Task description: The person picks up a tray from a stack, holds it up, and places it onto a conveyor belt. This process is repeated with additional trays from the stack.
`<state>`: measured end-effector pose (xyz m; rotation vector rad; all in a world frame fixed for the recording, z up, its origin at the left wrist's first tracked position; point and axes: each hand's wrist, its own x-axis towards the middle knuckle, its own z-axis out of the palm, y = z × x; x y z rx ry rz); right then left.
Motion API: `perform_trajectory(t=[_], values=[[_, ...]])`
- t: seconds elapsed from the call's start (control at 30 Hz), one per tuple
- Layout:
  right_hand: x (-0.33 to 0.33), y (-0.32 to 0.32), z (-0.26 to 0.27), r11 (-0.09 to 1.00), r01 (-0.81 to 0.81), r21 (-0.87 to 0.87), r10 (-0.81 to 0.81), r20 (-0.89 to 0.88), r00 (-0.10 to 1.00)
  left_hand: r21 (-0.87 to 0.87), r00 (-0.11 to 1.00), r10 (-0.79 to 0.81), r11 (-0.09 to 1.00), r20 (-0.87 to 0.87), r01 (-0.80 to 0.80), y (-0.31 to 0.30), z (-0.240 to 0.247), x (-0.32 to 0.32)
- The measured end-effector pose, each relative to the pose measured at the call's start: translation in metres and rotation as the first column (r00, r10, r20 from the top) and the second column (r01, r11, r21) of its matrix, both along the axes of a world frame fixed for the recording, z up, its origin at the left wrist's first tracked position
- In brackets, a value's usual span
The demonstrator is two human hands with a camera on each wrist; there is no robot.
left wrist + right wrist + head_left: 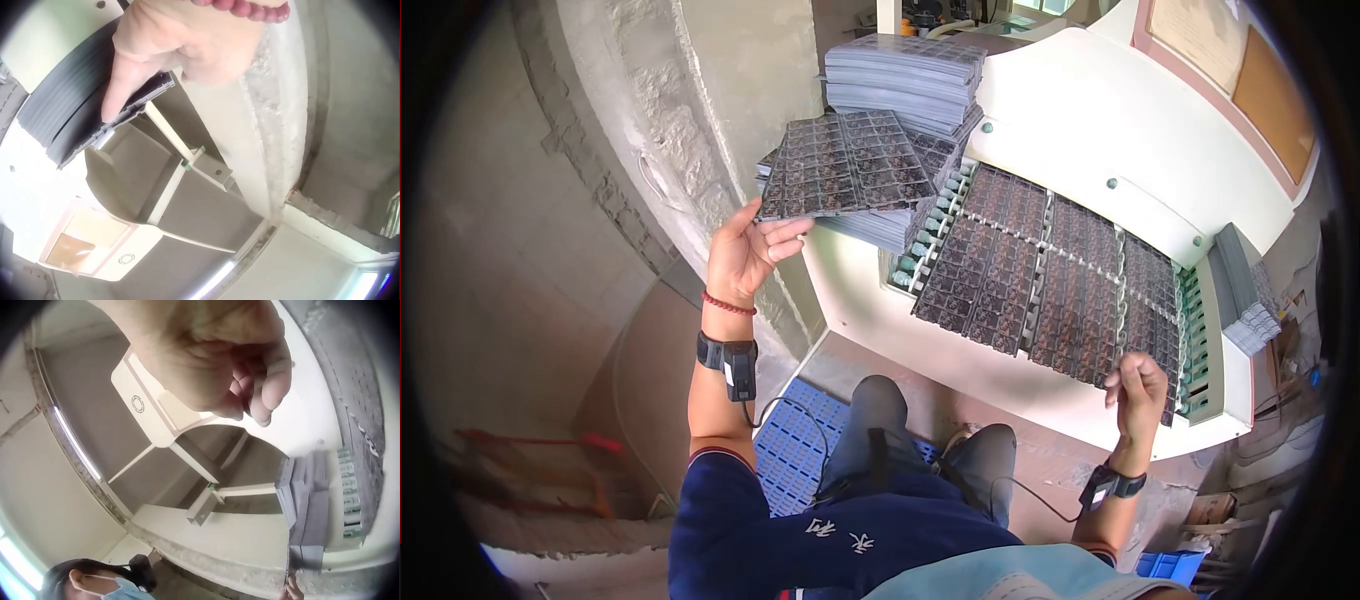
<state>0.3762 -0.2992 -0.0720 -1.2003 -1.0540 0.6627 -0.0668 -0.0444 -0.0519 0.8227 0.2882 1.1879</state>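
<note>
My left hand (745,255) holds the near left corner of a dark gridded circuit board panel (840,165), thumb at its edge and other fingers along the near side. That panel lies at a slant over a stack of similar panels (880,230). In the left wrist view, a digit of the left hand (181,44) lies along the panel edge (115,122). My right hand (1138,385) hovers by the front edge of the panels (1060,270) laid out on the machine's rollers. Its fingers are loosely curled with nothing between them, as the right wrist view shows of the hand (219,362).
A taller stack of panels (905,85) stands behind the left one. Green-wheeled rollers (1195,340) flank the laid-out panels, under a white machine cover (1060,110). More grey panels (1245,290) lean at the right end. A concrete pillar (750,90) rises at left; a blue slatted mat (785,450) lies below.
</note>
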Motion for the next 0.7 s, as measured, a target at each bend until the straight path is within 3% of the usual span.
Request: perform_trajectory(t=[0.13, 0.33, 0.53, 0.7], values=[[-0.044, 0.078, 0.050, 0.973, -0.144, -0.183, 0.176, 0.177, 0.968, -0.025, 0.989, 0.143, 0.989, -0.035, -0.144, -0.004, 0.011, 0.004], [-0.092, 0.201, 0.080, 0.904, -0.329, -0.272, 0.374, 0.131, 0.918, -0.110, 0.925, 0.287, 0.940, -0.251, -0.322, -0.006, 0.020, 0.010], [-0.138, 0.237, 0.087, 0.833, -0.372, -0.411, 0.442, 0.089, 0.892, -0.080, 0.910, 0.282, 0.944, -0.303, -0.319, -0.006, 0.023, 0.014], [-0.138, 0.242, 0.078, 0.851, -0.364, -0.378, 0.410, 0.045, 0.911, -0.084, 0.924, 0.248, 0.955, -0.291, -0.283, -0.007, 0.022, 0.015]])
